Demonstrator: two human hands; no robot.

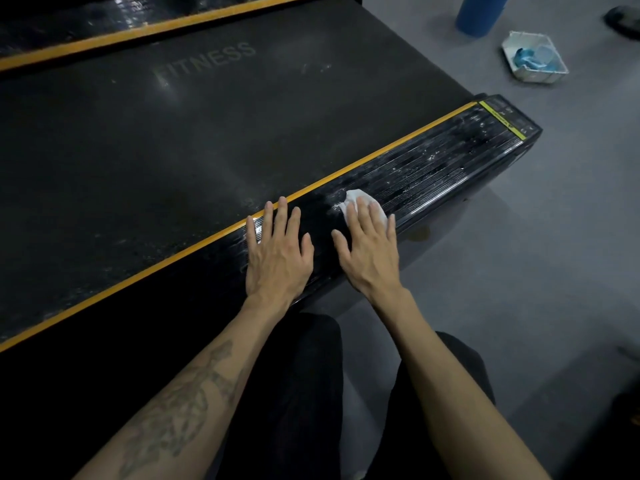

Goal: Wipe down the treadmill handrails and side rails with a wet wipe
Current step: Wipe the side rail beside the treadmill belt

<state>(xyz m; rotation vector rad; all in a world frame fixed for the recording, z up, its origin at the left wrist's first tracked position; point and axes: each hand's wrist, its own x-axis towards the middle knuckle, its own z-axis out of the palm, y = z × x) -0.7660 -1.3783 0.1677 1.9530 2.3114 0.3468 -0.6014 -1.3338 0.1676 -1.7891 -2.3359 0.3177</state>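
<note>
The near side rail (433,168) of the treadmill is black and ribbed, with an orange strip along its inner edge, and runs diagonally from lower left to upper right. My right hand (369,247) lies flat with straight fingers on a white wet wipe (360,199), pressing it onto the rail. Wet streaks shine on the rail beyond the wipe. My left hand (277,251) rests flat on the same rail just to the left, fingers spread, holding nothing. The far side rail (104,32) shows at the top left.
The dark running belt (194,133), marked FITNESS, fills the middle. On the grey floor at the upper right sit a white tray (554,76) with blue items in it and a blue cylinder (478,15). My dark-trousered knees are below the rail.
</note>
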